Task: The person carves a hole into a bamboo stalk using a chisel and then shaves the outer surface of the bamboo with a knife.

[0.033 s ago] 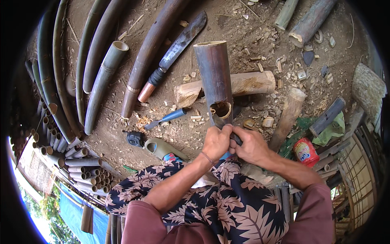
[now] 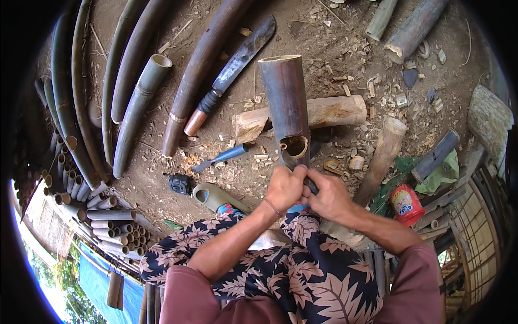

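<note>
A thick brown bamboo tube point(image 2: 281, 92) rests across a pale wooden log point(image 2: 337, 110), its near end toward my lap. A hollow opening point(image 2: 295, 147) is cut in its upper side, with a ragged rim. My right hand point(image 2: 330, 195) is closed round the dark handle of a knife point(image 2: 311, 186). Its short grey blade meets the bamboo just below the opening. My left hand point(image 2: 285, 190) is closed beside it, thumb pressed at the blade's base; its other fingers are partly hidden. Both hands touch each other.
Left of the tube lie a large machete point(image 2: 226, 75), a blue-handled tool point(image 2: 231, 153) and a black tape measure point(image 2: 178, 184). Long bamboo poles point(image 2: 135, 59) run along the left, near stacked cut tubes point(image 2: 116, 224). A red packet point(image 2: 406, 202) lies right. Wood chips litter the dirt.
My right hand has dipped slightly toward me, and the knife handle has tilted a little steeper. My left hand stays almost in place. The bamboo tube looks unmoved.
</note>
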Demonstrator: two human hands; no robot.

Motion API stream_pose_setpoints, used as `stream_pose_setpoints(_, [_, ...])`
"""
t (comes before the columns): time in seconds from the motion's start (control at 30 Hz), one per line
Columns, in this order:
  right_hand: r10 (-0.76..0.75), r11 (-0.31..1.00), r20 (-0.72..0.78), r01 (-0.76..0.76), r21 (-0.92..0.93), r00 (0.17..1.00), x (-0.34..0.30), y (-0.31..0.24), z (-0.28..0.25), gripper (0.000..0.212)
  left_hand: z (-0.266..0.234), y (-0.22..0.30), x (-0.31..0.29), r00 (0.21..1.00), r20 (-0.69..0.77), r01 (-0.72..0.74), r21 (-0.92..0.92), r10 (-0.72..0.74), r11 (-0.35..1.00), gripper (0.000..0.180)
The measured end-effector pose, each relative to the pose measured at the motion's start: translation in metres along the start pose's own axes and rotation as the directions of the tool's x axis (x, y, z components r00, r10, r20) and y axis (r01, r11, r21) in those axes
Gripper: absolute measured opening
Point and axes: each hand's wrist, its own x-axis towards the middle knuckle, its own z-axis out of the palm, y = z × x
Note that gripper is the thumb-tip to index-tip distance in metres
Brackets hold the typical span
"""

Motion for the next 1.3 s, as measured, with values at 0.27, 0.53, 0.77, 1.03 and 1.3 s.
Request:
stream_pose_setpoints(0.27, [0.094, 0.990, -0.222, -0.067, 0.126, 0.970, 0.002, -0.008, 0.040, 0.028, -0.022, 0.027, 0.002, 0.999, 0.011, -0.042, 0.398, 0.041, 0.917, 0.049])
stream_pose_setpoints(0.53, [-0.305, 0.558, 0.241, 0.378, -0.739, 0.922, 0.040, -0.033, -0.081, 0.024, 0.039, 0.004, 0.006, 0.978, -0.028, -0.187, -0.562, 0.208, 0.806, 0.039])
stream_pose_setpoints(0.77, [-0.060, -0.032, 0.714, 0.714, -0.699, 0.697, 0.107, -0.132, -0.072, 0.015, 0.033, 0.004, -0.002, 0.919, 0.149, 0.020, -0.942, 0.364, 0.336, 0.048])
stream_pose_setpoints(1.03, [-0.034, 0.835, 0.086, 0.076, -0.546, 0.996, 0.005, -0.045, -0.061, 0.036, 0.005, -0.054, -0.049, 0.777, 0.411, -0.529, 0.016, 0.477, 0.848, 0.085])
stream_pose_setpoints(1.3, [0.341, 0.742, 0.225, -0.408, 0.532, 0.913, 0.029, -0.042, 0.049, 0.032, -0.073, -0.086, -0.060, 0.836, -0.068, -0.369, 0.664, 0.544, 0.650, 0.048])
